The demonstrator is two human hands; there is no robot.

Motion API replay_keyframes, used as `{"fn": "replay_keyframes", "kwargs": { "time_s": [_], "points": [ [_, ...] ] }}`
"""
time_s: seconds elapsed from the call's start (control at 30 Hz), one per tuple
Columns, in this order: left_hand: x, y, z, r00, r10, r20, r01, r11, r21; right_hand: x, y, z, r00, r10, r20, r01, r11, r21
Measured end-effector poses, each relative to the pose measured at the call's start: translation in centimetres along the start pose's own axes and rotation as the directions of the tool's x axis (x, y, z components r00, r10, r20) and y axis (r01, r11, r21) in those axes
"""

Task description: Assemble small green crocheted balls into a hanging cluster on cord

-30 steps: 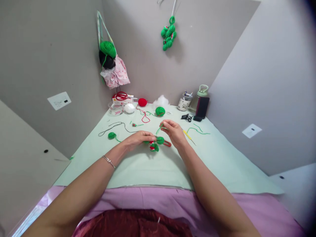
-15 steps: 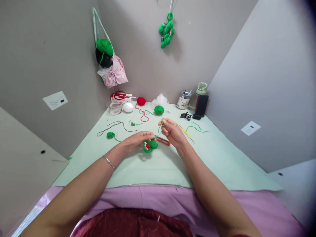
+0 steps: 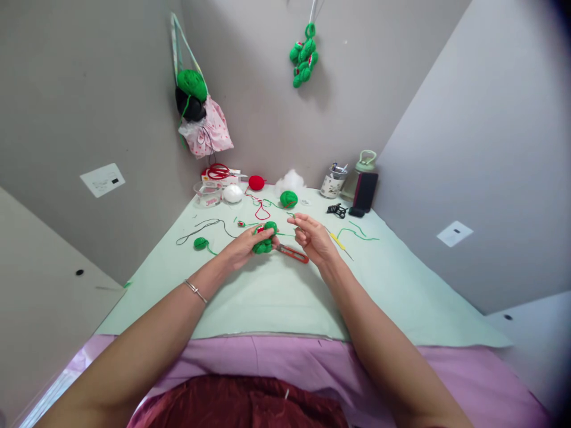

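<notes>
My left hand [image 3: 244, 245] grips a small green crocheted piece with red in it [image 3: 264, 239], lifted just above the pale green mat [image 3: 285, 297]. My right hand [image 3: 312, 238] is beside it, its fingers pinching a thin green strand of yarn [image 3: 285, 234] that runs to the piece. A red-handled snipper [image 3: 292, 254] lies on the mat between and just below both hands. A yellow crochet hook [image 3: 338, 241] rests to the right of my right hand.
At the back of the mat are a green yarn ball [image 3: 288, 198], red yarn ball [image 3: 256, 182], white stuffing [image 3: 291, 180], a clear bowl [image 3: 207, 194], a cup of tools [image 3: 332, 186], a dark phone [image 3: 365, 191] and a black clip [image 3: 336, 209]. A small green crocheted piece [image 3: 200, 243] lies left. Green crocheted pieces [image 3: 304, 56] hang on the wall.
My left hand has picked the green crocheted piece up off the mat and turned it toward me. The right hand has drawn the green strand taut to the right.
</notes>
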State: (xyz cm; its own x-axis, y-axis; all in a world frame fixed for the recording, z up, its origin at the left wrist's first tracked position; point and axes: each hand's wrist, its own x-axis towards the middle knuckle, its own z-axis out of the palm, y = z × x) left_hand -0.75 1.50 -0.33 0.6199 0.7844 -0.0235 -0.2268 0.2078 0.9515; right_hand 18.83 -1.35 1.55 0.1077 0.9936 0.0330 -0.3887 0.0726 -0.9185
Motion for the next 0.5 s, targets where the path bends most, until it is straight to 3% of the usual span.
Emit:
{"fn": "replay_keyframes", "kwargs": {
  "time_s": [0.23,0.5],
  "points": [
    [0.52,-0.25,-0.56,0.994,-0.004,-0.106,-0.009,0.993,-0.122,-0.34,0.28,0.43,0.994,-0.098,0.044,0.102,0.987,-0.121],
    [0.57,0.08,-0.37,0.986,0.032,-0.165,-0.063,0.98,-0.187,-0.69,0.96,0.95,0.958,-0.278,0.063,0.278,0.864,-0.42]
  ]
}}
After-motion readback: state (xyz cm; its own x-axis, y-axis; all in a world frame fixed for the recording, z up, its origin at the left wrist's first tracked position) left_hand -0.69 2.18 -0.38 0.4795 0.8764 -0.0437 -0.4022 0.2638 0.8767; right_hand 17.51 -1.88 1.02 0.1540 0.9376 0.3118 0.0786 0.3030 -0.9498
